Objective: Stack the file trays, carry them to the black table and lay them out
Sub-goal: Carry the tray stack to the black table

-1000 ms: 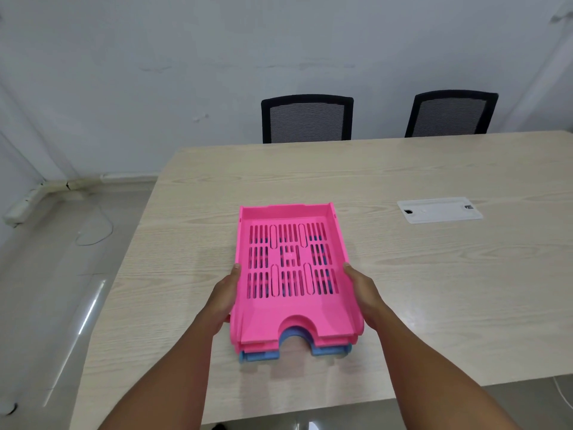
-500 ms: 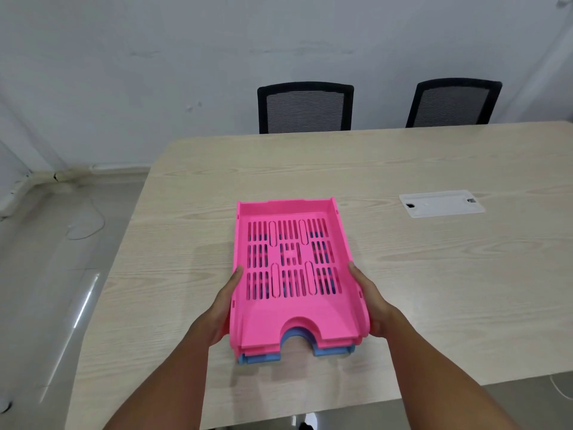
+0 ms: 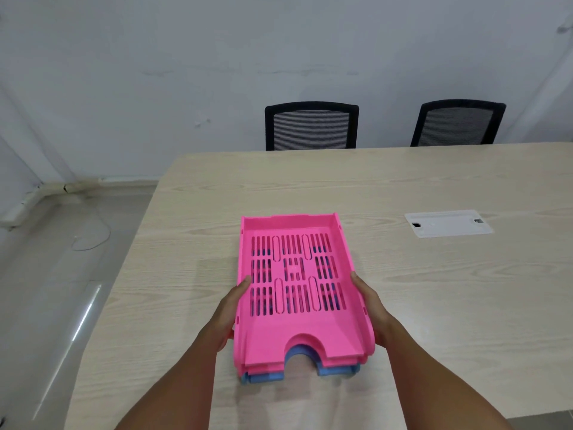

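The fingers of the left hand (image 3: 228, 308) are pressed along the left wall of a stack of slotted plastic file trays (image 3: 297, 293), and those of the right hand (image 3: 370, 308) are clamped against its right wall. Between the two hands a bright pink tray is seen on top, a blue tray (image 3: 266, 376) underneath. The stack is held low over the pale wood-grain surface (image 3: 434, 305). Beyond the right fingers a white rectangular cable plate (image 3: 448, 223) is set flush. Farther off, two black mesh-backed chairs (image 3: 311, 127) are lined up against the wall.
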`<action>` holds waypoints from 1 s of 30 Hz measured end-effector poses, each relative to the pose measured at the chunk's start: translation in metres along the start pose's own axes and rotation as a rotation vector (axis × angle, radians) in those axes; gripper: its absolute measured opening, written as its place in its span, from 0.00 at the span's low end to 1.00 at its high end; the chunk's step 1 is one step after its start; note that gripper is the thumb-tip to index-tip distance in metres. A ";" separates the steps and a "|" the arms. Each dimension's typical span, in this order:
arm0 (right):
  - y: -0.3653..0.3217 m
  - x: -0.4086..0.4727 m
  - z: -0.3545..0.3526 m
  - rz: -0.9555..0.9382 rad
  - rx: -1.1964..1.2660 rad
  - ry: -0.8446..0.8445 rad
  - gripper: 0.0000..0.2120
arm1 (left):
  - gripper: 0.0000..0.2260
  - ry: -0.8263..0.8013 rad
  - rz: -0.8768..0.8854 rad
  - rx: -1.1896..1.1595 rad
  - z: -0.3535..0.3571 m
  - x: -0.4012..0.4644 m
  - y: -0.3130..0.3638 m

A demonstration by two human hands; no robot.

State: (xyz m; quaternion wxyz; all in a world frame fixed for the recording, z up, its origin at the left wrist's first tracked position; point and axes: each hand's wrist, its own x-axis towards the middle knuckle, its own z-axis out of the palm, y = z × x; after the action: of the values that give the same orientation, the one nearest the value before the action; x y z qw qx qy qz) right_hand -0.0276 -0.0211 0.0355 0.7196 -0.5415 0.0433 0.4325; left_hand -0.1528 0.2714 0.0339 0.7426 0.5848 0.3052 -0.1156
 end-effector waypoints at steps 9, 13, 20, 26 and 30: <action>-0.003 0.011 0.012 0.022 -0.058 -0.060 0.34 | 0.37 0.153 -0.020 0.022 -0.021 -0.014 -0.012; 0.002 0.026 0.033 0.020 -0.114 -0.128 0.35 | 0.34 0.207 0.019 -0.020 -0.035 -0.046 -0.014; 0.026 0.062 0.114 0.092 -0.302 -0.208 0.36 | 0.34 0.435 0.109 -0.152 -0.094 -0.116 -0.047; 0.068 0.078 0.222 0.141 -0.441 -0.340 0.37 | 0.28 0.603 0.174 -0.295 -0.168 -0.185 -0.074; 0.100 0.081 0.315 0.155 -0.513 -0.450 0.36 | 0.27 0.708 0.189 -0.355 -0.233 -0.238 -0.094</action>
State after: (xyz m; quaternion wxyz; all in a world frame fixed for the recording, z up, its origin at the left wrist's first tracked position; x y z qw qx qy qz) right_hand -0.1726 0.2864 0.0473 0.5168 -0.5907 -0.1855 0.5912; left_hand -0.4641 0.4191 0.0686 0.6884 0.4767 0.5021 0.2162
